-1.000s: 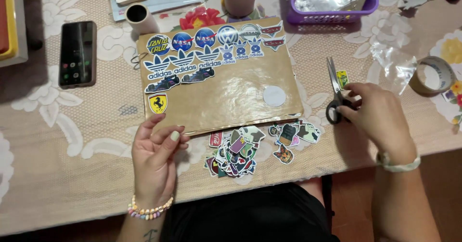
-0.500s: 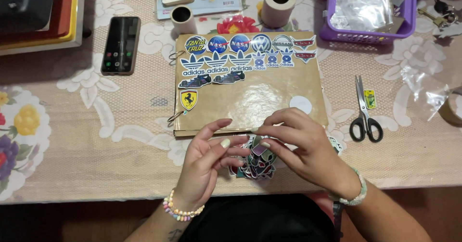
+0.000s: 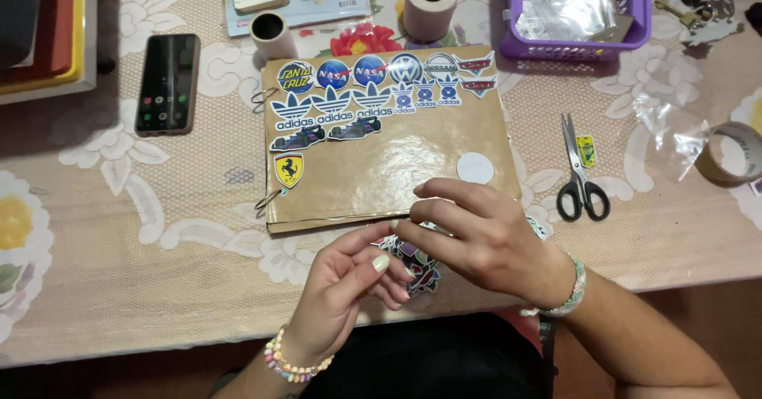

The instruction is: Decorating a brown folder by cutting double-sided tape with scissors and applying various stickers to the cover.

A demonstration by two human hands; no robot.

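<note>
A brown ring-bound album (image 3: pixel 397 161) lies on the table with several colourful stickers across its top and one white round sticker (image 3: pixel 475 168) near its right side. Just below its front edge sits a pile of loose stickers (image 3: pixel 417 268), mostly hidden by my hands. My left hand (image 3: pixel 349 288) is curled with fingers touching the pile. Over the same pile, my right hand (image 3: pixel 476 236) pinches something small at its fingertips; what it is stays hidden. Black-handled scissors (image 3: pixel 579 173) rest on the table to the right, apart from both hands.
A phone (image 3: pixel 165 83) lies at left beside stacked books (image 3: pixel 48 34). Two paper rolls (image 3: pixel 272 34) (image 3: pixel 430 2) stand behind the album. A purple basket (image 3: pixel 579 14) sits at back right, a tape roll (image 3: pixel 734 151) and crumpled plastic (image 3: pixel 671 129) at far right. The table edge runs close to me.
My right hand let go of the scissors, which now lie on the table, and moved left to the sticker pile. Both hands have met over the pile.
</note>
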